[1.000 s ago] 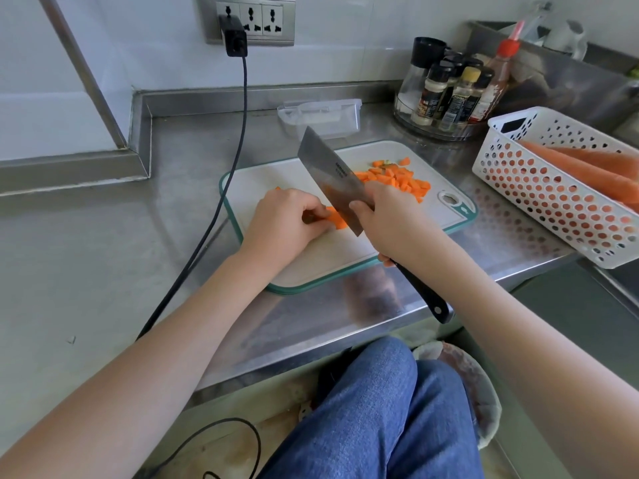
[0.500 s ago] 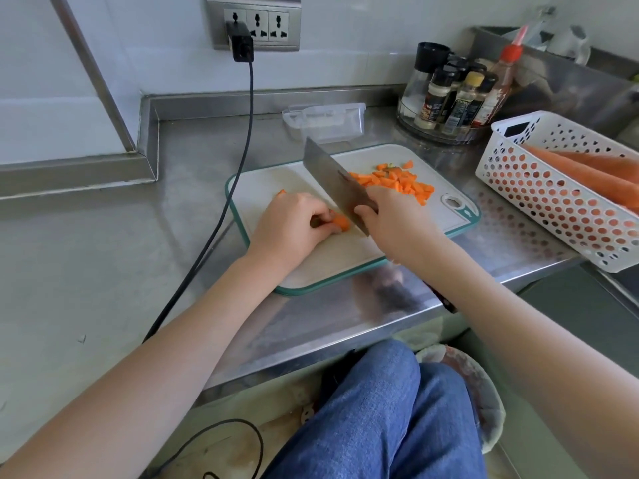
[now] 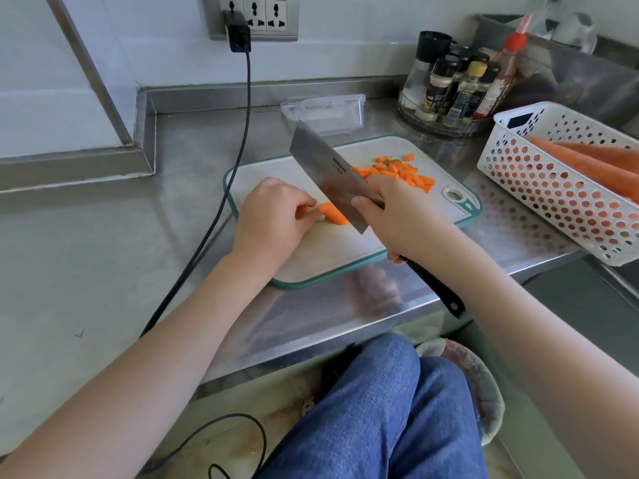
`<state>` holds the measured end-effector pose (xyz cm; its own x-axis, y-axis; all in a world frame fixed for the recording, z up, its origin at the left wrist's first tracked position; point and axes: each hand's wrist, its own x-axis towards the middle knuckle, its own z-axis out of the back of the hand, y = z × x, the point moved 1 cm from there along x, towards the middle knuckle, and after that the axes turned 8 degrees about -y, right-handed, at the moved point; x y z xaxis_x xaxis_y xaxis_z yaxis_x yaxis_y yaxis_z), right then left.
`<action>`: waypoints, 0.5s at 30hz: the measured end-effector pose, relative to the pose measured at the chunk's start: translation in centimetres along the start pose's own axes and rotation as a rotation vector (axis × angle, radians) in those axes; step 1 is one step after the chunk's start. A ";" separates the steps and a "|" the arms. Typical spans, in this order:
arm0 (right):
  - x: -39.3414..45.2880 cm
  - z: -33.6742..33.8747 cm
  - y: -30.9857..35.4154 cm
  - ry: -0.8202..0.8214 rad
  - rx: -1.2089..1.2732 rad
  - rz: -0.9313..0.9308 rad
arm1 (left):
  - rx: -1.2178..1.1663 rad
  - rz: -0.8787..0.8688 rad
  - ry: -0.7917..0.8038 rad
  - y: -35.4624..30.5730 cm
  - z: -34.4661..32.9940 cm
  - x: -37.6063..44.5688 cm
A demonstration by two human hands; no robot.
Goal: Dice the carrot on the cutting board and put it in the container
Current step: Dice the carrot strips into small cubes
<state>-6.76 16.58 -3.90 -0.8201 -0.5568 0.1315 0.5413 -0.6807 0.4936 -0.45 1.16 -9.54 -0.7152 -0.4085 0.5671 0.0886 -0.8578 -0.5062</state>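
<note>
Fingers of the left hand (image 3: 273, 216) curl down onto the carrot piece (image 3: 332, 218) on the cutting board (image 3: 328, 250); the right hand (image 3: 397, 216) grips the cleaver (image 3: 328, 174) raised above it; diced carrot (image 3: 397, 172) lies farther right, the clear container (image 3: 325, 110) behind.

The near end of the carrot piece (image 3: 332, 217) is hidden under the left grip (image 3: 276, 216). Part of the cleaver (image 3: 332, 174) handle is covered by the right grip (image 3: 397, 219). Right of it, the basket (image 3: 553, 188) is cut off by the frame edge. Spice jar (image 3: 435, 91) labels cannot be read.
</note>
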 end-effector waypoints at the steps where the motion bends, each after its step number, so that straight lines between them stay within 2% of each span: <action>1: 0.0 -0.1 0.0 0.004 -0.020 -0.002 | 0.022 -0.032 0.017 0.1 -0.1 0.0; 5: 0.2 -0.5 -0.2 0.006 -0.053 -0.020 | 0.011 -0.086 0.041 0.3 -0.4 -0.1; 9: 0.3 -0.8 -0.2 0.018 -0.081 -0.034 | -0.055 -0.018 0.032 0.0 -0.6 -0.1; 15: 0.8 -1.3 -0.6 0.057 -0.122 -0.027 | -0.077 -0.009 0.045 0.0 -0.5 0.0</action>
<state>-7.52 15.92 -5.26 -0.8247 -0.5614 0.0684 0.5405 -0.7469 0.3872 -0.82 1.35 -9.88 -0.7461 -0.3851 0.5431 0.0299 -0.8343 -0.5505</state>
